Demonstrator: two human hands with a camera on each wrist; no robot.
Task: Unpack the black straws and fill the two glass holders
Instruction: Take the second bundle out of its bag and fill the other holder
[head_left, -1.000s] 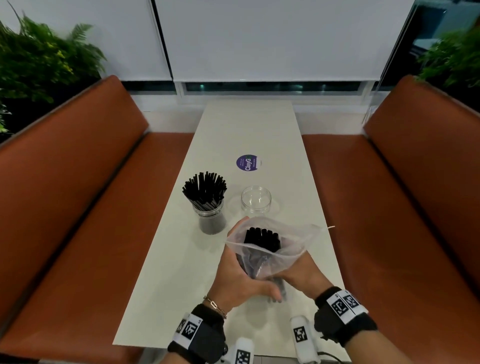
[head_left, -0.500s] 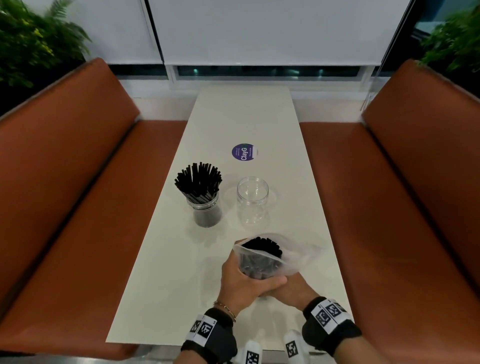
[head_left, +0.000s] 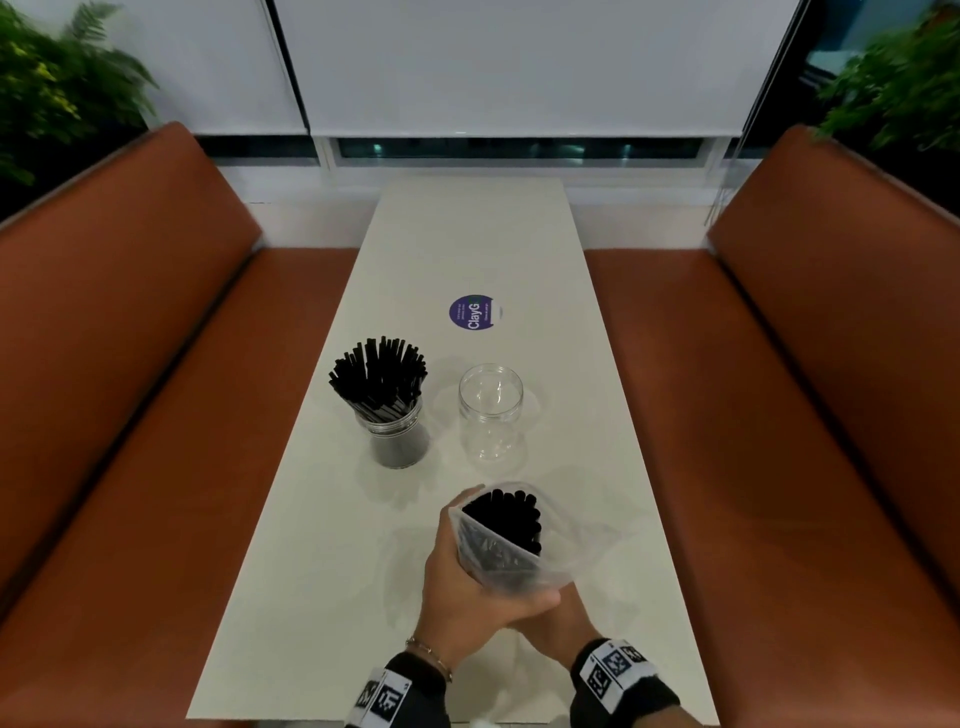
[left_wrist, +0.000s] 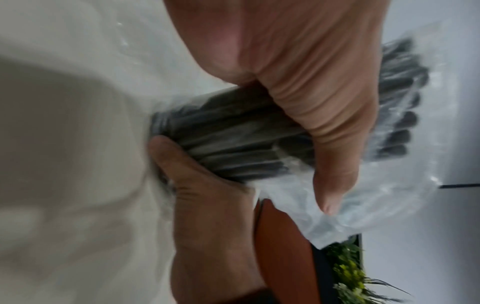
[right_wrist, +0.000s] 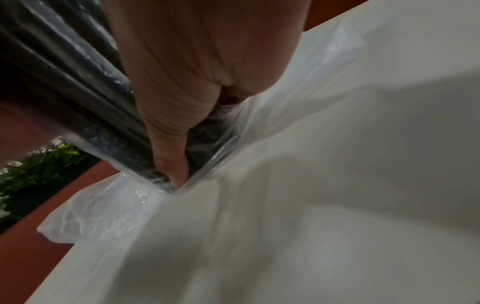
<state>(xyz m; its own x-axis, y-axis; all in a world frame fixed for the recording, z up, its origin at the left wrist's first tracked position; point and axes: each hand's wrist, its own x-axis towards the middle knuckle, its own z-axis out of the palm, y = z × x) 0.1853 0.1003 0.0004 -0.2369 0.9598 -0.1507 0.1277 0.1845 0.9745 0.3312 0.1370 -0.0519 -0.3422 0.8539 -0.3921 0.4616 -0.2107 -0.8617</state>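
A clear plastic bag (head_left: 563, 545) of black straws (head_left: 504, 519) stands upright on the white table (head_left: 311, 571) near its front edge, mouth open upward. My left hand (head_left: 467, 587) wraps round the bag and the bundle from the left. My right hand (head_left: 550, 623) grips its lower end from the right, mostly hidden behind the left. The left wrist view shows the left hand's thumb (left_wrist: 324, 144) across the bagged straws (left_wrist: 233, 144). In the right wrist view the right hand's thumb (right_wrist: 168, 144) presses on the bagged straws (right_wrist: 64, 72). One glass holder (head_left: 397, 436) is full of straws; the other glass holder (head_left: 490, 413) is empty.
A round purple sticker (head_left: 471, 312) lies further up the table. Brown bench seats (head_left: 130, 415) run along both sides. Green plants (head_left: 57, 88) stand in the back corners, and white blinds cover the far window.
Both hands have lowered the bag of straws toward the table and nearer to me. My head view has shifted, and the empty holder now shows in full.
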